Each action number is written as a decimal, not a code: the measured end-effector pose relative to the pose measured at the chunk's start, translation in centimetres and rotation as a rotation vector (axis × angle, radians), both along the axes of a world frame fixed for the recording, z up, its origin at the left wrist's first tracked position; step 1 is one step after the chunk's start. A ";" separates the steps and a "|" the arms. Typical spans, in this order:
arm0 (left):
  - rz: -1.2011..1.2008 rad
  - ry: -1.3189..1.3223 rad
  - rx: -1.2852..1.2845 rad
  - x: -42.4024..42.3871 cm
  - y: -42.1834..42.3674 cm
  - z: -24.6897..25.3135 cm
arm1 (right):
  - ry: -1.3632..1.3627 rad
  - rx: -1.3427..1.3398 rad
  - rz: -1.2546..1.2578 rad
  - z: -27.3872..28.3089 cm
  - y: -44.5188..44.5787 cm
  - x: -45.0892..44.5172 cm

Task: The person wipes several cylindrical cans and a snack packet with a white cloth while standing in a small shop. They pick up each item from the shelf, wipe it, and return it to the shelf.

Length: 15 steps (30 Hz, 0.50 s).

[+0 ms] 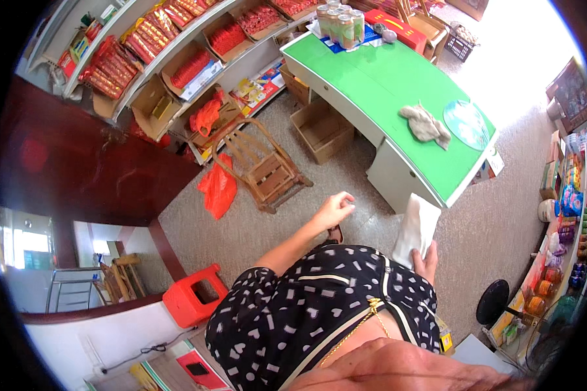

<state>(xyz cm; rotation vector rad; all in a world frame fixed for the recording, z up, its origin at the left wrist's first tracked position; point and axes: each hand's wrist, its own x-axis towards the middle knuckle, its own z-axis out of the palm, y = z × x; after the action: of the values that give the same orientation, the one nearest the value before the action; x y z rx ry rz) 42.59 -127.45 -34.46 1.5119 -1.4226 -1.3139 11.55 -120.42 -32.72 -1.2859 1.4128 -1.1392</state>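
Note:
My right hand [425,261] grips the lower end of a flat white folded packet [417,227], perhaps cloth or paper, beside my body. Nothing shows in my left hand [336,207], which is held out over the floor with its fingers loosely curled and apart. In front of me stands a desk with a green top [372,88]. On it lie a crumpled greyish cloth [425,125] and a round patterned fan or mat [466,124]. At its far end are a pack of drink cans [340,24] and a red box [396,30].
A wooden chair [269,181] and a red plastic bag [218,188] are on the floor at left. An empty cardboard box [323,128] sits under the desk. A red plastic stool [195,298] stands lower left. Stocked shelves [562,234] line the right side.

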 end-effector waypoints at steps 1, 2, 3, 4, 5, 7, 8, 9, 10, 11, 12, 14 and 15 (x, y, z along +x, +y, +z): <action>0.026 -0.004 -0.064 2.4 -1.7 -1.1 | 0.051 -0.017 0.052 1.6 -2.7 1.7; 0.115 0.039 -0.058 4.3 -2.6 -0.7 | 0.100 -0.042 0.126 3.2 -5.9 3.3; 0.187 0.081 -0.051 6.3 -3.7 0.2 | 0.148 -0.067 0.184 4.3 -8.7 4.8; 0.245 0.064 -0.030 8.2 -4.5 0.8 | 0.145 -0.090 0.199 4.5 -11.0 6.1; 0.303 0.046 -0.009 10.0 -5.1 1.0 | 0.144 -0.113 0.214 4.7 -13.1 7.4; 0.447 0.189 -0.020 13.1 -5.7 -0.6 | 0.202 -0.181 0.260 5.5 -17.5 9.2; 0.503 0.203 -0.021 14.7 -6.0 -0.3 | 0.252 -0.228 0.284 6.7 -19.6 10.4; 0.562 0.224 -0.014 15.8 -6.0 -0.8 | 0.309 -0.268 0.314 7.4 -21.6 11.4; 0.584 0.228 0.017 16.7 -6.0 -1.3 | 0.316 -0.131 0.377 8.7 -23.9 12.1; 0.604 0.232 0.048 17.5 -6.2 -1.9 | 0.364 -0.193 0.404 8.7 -26.7 12.6; 0.620 0.232 0.080 18.3 -6.9 -2.1 | 0.409 -0.253 0.425 8.4 -29.7 12.7; 0.664 0.237 0.049 20.4 -9.2 -1.3 | 0.486 -0.322 0.437 10.0 -36.1 13.5; 0.685 0.240 0.033 21.4 -10.7 -0.6 | 0.516 -0.327 0.428 11.7 -39.5 13.8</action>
<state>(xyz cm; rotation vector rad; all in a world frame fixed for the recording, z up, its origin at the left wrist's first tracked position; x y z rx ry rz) 63.97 -138.14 -35.07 1.5967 -0.6381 -1.0355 25.38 -159.91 -21.03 -2.1116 1.2335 -0.7911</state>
